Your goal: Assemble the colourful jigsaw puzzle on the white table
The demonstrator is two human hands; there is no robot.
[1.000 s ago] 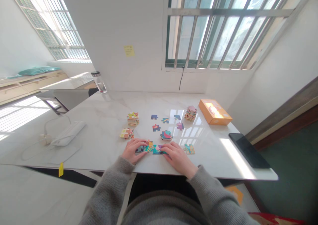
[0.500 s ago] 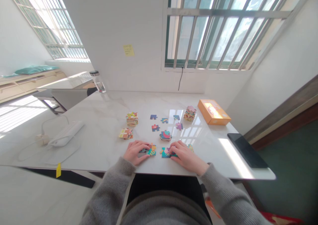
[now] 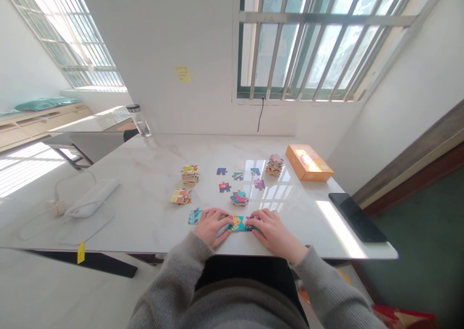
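Near the front edge of the table, a row of colourful jigsaw puzzle pieces (image 3: 238, 223) lies between my hands. My left hand (image 3: 213, 226) is closed on the row's left end, thumb low and fingers over the top. My right hand (image 3: 271, 229) grips the right end in the same way, covering part of it. A teal puzzle piece (image 3: 194, 216) shows just left of my left hand. Behind my hands sits a small pile of puzzle pieces (image 3: 239, 198) with a pink curve on top. Another piece, beyond my right hand, is mostly hidden.
Several loose pieces lie farther back, among them a red one (image 3: 224, 187). Stacks stand at left (image 3: 190, 175) and right (image 3: 274, 165), with a low pile (image 3: 181, 196) nearer. An orange box (image 3: 309, 162), a black tablet (image 3: 357, 217) and a white power strip (image 3: 92, 198) flank them.
My hands first drew apart, splitting the row of pieces. Then my left hand slid right with its pieces, closing the gap and uncovering the teal piece at left.
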